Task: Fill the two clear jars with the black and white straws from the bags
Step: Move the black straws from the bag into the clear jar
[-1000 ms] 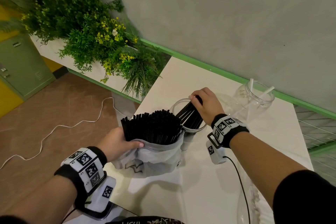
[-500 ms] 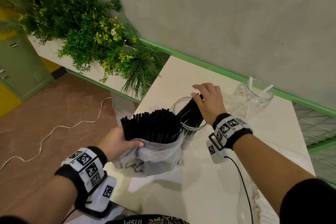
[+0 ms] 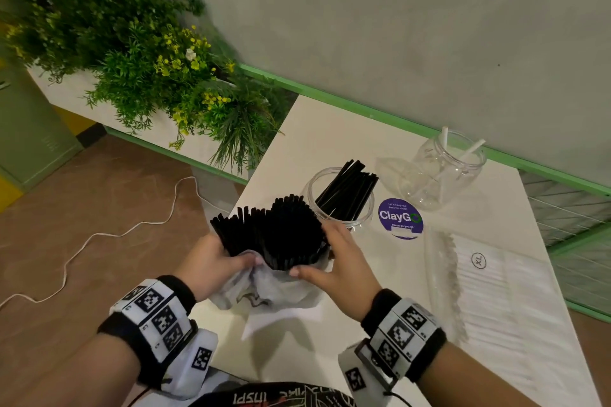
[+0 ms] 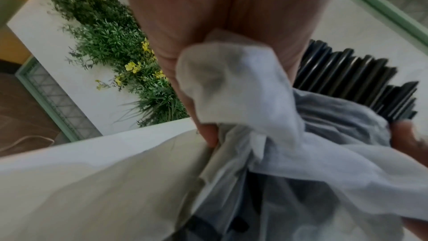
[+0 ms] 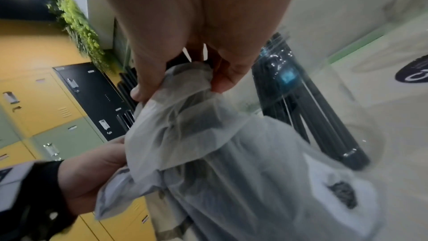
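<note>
A translucent bag (image 3: 264, 287) full of black straws (image 3: 271, 235) stands upright near the table's left edge. My left hand (image 3: 211, 264) grips its bunched rim on the left; the left wrist view shows the plastic (image 4: 231, 83) squeezed in my palm. My right hand (image 3: 334, 261) pinches the rim on the right, with the plastic (image 5: 185, 83) between thumb and fingers. Just behind stands a clear jar (image 3: 360, 211) holding a leaning bundle of black straws (image 3: 350, 188). A second clear jar (image 3: 446, 172) at the back right holds two white straws (image 3: 469, 150).
A clear bag of white straws (image 3: 489, 294) lies flat on the white table (image 3: 330, 139) at the right. A round purple sticker (image 3: 400, 217) sits between the jars. Green plants (image 3: 148, 59) fill a planter to the left, with a white cable (image 3: 99, 235) on the floor.
My right hand has let go of the black straws in the near jar and come back to the bag, where it now pinches the rim. The left hand keeps its grip.
</note>
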The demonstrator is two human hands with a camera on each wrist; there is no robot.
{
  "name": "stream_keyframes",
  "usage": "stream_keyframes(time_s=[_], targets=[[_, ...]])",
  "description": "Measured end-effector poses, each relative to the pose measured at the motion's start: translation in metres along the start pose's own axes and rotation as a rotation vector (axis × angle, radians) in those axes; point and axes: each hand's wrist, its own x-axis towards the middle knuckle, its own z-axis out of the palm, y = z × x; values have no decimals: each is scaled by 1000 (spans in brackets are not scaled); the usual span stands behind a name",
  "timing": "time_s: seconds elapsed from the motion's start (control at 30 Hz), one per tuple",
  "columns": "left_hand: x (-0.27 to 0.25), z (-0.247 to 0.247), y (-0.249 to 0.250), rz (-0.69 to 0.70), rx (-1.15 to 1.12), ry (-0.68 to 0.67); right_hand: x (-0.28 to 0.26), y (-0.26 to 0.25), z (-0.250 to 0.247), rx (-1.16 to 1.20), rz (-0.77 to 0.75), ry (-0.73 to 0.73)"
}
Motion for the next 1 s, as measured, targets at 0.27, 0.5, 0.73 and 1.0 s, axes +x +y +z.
stream_keyframes(time_s=[0.27,0.5,0.73,1.0], targets=[[0,10,-4,-24,-7,-90,-1,9,-1,-226,58,-84],[3,13,-10,-28,21,-138,-11,27,5,-311,109,-135],[3,9,-3,25,6,-170,-19,20,6,-444,-105,193],[1,16,4,69,-22,-167,-11,5,7,-79,73,0]])
